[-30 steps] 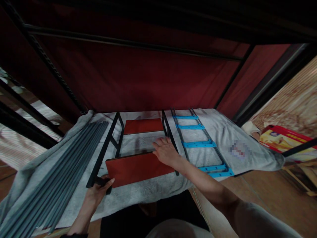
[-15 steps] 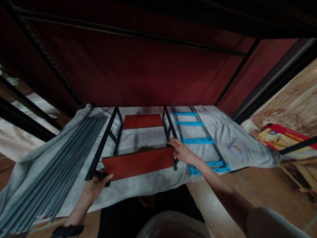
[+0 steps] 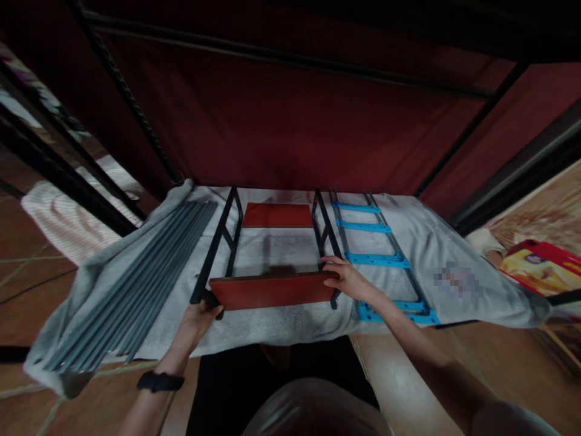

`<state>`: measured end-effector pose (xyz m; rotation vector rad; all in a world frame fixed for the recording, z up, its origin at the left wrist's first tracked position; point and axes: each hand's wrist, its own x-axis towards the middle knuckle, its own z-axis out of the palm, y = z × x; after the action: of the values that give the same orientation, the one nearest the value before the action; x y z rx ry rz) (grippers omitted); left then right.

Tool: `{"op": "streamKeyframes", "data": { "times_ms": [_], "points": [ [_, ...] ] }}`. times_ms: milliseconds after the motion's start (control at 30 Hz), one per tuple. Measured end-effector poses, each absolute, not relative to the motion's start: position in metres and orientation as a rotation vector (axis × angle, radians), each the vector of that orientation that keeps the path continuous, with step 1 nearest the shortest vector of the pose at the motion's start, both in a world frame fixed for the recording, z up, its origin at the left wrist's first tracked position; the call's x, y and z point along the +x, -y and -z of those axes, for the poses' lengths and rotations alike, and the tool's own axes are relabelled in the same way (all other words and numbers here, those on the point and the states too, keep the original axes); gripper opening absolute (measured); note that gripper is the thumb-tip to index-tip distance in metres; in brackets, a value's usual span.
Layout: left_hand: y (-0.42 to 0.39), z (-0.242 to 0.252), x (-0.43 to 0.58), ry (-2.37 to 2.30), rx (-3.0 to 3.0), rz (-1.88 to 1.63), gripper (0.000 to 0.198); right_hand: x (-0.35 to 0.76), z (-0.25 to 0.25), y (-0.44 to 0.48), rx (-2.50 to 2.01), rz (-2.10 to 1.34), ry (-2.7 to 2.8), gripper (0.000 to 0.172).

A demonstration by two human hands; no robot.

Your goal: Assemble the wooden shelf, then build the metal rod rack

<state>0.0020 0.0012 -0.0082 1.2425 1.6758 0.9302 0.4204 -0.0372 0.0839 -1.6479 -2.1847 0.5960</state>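
A red-brown board (image 3: 272, 292) stands tilted across the near end of two black metal side frames, its broad face toward me. My left hand (image 3: 200, 320) is closed at the board's lower left corner, by the foot of the left side frame (image 3: 212, 257); some of its fingers are hidden. My right hand (image 3: 347, 280) grips the board's right end, fingers over the top edge beside the right side frame (image 3: 327, 224). A second red-brown board (image 3: 278, 215) lies between the frames at the far end.
Grey metal tubes (image 3: 149, 284) lie in a bundle on the left of the grey blanket (image 3: 290, 330). To the right is a rack with blue crosspieces (image 3: 379, 259). Dark posts and red cloth (image 3: 295, 133) enclose the back. A red and yellow package (image 3: 540, 266) sits far right.
The view has swung left, so everything appears farther right. The near board's face looks narrower, its tilt changed. Both hands have stayed at its two ends.
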Motion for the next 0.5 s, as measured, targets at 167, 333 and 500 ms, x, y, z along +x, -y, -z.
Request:
{"op": "streamKeyframes", "data": {
  "times_ms": [167, 333, 500],
  "points": [
    [0.007, 0.011, 0.009, -1.62, 1.249, -0.854, 0.01, 0.4, -0.082, 0.051, -1.902, -0.115, 2.234, 0.03],
    [0.008, 0.021, 0.012, -1.678, 1.322, -0.848, 0.01, 0.362, -0.086, 0.052, -1.701, -0.211, 2.45, 0.032],
    [0.013, 0.023, 0.014, -1.753, 1.418, -0.823, 0.002, 0.318, -0.096, 0.04, -1.577, -0.329, 2.544, 0.038]
  ]
}}
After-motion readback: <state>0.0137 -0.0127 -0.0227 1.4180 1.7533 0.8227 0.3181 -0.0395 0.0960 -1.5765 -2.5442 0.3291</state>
